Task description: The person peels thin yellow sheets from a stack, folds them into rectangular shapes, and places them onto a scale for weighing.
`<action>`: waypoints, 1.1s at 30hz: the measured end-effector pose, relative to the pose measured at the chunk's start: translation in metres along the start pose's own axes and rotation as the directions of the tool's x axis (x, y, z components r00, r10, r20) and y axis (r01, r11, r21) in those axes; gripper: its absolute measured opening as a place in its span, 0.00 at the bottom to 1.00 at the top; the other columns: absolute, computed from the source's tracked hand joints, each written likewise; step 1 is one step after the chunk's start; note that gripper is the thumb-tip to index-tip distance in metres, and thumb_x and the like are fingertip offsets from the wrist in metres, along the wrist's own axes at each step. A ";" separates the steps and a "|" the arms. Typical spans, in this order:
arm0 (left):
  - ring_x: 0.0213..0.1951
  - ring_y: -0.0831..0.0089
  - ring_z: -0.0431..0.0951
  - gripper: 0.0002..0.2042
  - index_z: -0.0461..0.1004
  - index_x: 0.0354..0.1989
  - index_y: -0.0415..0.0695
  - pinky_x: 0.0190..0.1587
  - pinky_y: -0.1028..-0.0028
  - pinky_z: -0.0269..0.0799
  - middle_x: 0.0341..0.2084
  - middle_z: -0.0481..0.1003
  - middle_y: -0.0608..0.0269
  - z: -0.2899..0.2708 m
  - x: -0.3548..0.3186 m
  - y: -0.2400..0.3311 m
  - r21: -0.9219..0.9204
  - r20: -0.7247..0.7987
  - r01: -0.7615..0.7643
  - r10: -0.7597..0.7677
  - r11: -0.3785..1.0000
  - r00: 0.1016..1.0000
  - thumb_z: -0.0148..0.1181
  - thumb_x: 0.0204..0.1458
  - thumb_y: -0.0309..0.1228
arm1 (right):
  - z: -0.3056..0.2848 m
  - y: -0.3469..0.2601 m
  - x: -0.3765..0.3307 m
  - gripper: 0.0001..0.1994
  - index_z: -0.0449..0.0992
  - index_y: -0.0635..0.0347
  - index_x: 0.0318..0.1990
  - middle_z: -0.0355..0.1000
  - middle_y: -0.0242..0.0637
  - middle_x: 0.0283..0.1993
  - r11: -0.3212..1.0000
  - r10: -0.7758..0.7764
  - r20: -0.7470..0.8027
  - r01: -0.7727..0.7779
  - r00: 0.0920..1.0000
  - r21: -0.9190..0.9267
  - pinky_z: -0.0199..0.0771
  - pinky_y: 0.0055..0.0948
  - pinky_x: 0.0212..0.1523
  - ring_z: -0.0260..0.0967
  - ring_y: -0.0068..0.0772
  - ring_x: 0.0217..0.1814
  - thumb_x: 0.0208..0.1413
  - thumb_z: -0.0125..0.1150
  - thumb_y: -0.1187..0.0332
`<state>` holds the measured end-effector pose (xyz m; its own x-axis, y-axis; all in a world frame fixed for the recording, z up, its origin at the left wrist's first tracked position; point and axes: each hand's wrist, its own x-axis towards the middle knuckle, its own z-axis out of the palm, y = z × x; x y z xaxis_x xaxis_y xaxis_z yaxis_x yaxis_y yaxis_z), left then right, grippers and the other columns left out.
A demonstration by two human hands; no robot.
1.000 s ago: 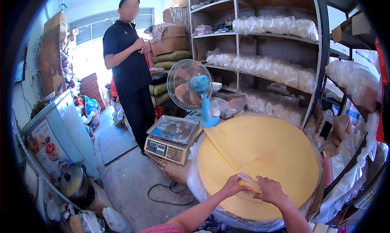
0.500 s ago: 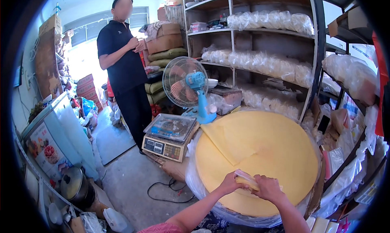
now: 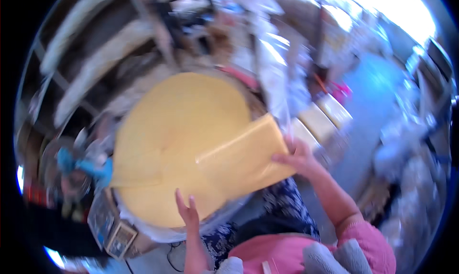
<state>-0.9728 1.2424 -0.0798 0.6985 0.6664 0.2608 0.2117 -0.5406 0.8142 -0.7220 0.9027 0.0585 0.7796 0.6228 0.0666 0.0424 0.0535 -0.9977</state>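
Observation:
A large round stack of thin yellow sheets (image 3: 177,121) lies in front of me, with clear plastic around its lower edge. My right hand (image 3: 302,158) grips the right end of a flat, rectangular yellow packet (image 3: 244,157), thumb on top. The packet has a glossy, plastic-like sheen and hangs over the right side of the stack. Above the near left edge of the stack, my left hand (image 3: 188,213) is raised with fingers apart and holds nothing. Beside my right hand lie several similar pale-yellow packets (image 3: 316,122) in a row. Motion blurs much of the picture.
Shelves with long pale bagged goods (image 3: 100,64) rise at the far left. A turquoise fan (image 3: 93,170) and a scale (image 3: 120,239) stand left of the stack. Clear plastic sheeting (image 3: 275,68) hangs at the back. Plastic bags (image 3: 406,178) crowd the right.
My view has swung to the right. Earlier both hands held a small yellow, plastic-wrapped bundle over the stack; now my left hand is free and my right holds a flat packet off to the right.

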 end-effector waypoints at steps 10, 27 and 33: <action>0.73 0.51 0.42 0.30 0.47 0.72 0.46 0.68 0.43 0.35 0.72 0.45 0.50 0.079 -0.004 -0.004 0.817 0.241 -0.181 -0.040 0.548 0.970 0.38 0.64 0.44 | -0.251 0.228 -0.225 0.25 0.64 0.68 0.60 0.72 0.42 0.54 0.804 0.409 -0.755 0.189 0.512 0.564 0.73 0.36 0.55 0.72 0.38 0.53 0.58 0.61 0.66; 0.73 0.50 0.36 0.31 0.45 0.72 0.43 0.69 0.44 0.25 0.72 0.41 0.46 0.075 0.002 -0.005 0.767 0.239 -0.108 -0.125 0.633 0.963 0.39 0.63 0.44 | -0.218 0.419 0.033 0.23 0.70 0.60 0.52 0.71 0.39 0.40 0.630 0.772 -0.561 -0.244 0.300 0.737 0.74 0.37 0.37 0.69 0.37 0.38 0.53 0.69 0.59; 0.73 0.52 0.40 0.33 0.49 0.70 0.47 0.69 0.43 0.28 0.71 0.45 0.48 0.095 0.032 0.002 0.694 0.252 -0.152 -0.039 0.703 0.967 0.49 0.58 0.44 | -0.310 0.429 -0.018 0.28 0.74 0.70 0.50 0.74 0.41 0.37 0.615 0.242 -0.776 -0.711 0.583 -0.342 0.75 0.36 0.40 0.73 0.40 0.41 0.50 0.69 0.54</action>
<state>-0.8850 1.2135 -0.1189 0.8391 0.5365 0.0896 0.5174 -0.8381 0.1728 -0.5237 0.6726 -0.3758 0.9494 -0.2295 -0.2143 -0.3139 -0.6767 -0.6659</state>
